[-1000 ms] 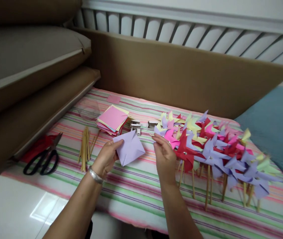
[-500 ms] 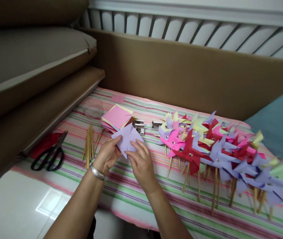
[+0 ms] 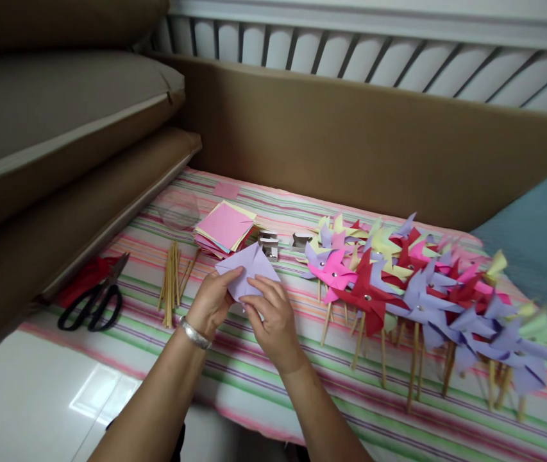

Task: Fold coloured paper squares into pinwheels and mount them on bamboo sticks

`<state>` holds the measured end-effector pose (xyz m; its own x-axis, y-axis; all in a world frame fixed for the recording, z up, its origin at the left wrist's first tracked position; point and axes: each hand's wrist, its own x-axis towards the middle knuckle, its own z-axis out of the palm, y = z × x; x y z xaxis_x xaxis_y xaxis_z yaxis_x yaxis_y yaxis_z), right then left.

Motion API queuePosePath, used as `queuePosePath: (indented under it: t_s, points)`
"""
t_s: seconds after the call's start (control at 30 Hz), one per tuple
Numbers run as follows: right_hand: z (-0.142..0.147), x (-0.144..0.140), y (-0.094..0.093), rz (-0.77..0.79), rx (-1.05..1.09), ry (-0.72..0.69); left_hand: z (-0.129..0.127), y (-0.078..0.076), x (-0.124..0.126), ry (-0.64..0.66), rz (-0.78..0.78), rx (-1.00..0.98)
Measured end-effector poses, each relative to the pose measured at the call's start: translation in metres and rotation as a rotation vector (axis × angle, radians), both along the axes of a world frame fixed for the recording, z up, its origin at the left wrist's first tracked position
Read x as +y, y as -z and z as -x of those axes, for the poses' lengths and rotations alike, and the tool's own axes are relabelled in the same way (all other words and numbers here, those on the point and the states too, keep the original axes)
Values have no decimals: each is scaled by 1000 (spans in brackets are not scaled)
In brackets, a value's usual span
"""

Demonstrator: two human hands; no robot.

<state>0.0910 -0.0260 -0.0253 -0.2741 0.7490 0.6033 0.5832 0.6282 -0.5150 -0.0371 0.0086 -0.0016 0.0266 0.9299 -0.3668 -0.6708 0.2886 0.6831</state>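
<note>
A striped cloth [image 3: 235, 378] is backed by a tall brown panel [image 3: 350, 147], above which a white slatted railing [image 3: 280, 48] is cut off by the frame. Brown cushions [image 3: 85, 128] are piled at the left and likewise cropped; only part of a blue-green form [image 3: 537, 244] is seen at the right. The purple paper [image 3: 250, 264] is held above the cloth, near the paper stack [image 3: 225, 224]. Its left side is grasped in the grip of the left hand [image 3: 210, 300], thumb on top; its lower edge is pinched by the right hand [image 3: 276, 317], by which that corner is hidden. Sticks [image 3: 170, 282] and scissors [image 3: 99, 292] are laid to the left, the latter partly over something red, hard to identify. Pinwheels [image 3: 367, 297] are crowded at the right, many overlapped, the outermost blurred. A clear plastic item [image 3: 179, 208] can barely be made out.
</note>
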Motion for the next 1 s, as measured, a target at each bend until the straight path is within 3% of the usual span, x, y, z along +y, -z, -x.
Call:
queuePosePath:
  t_s: [0.13, 0.57, 1.0]
  points:
    - [0, -1, -7, 69, 108, 7, -3, 0, -2, -21, -15, 91]
    - [-8, 10, -13, 478, 514, 214, -21, 1, -9, -33, -32, 216]
    - [-10, 14, -6, 544, 572, 308, -25, -1, -13, 38, -121, 242]
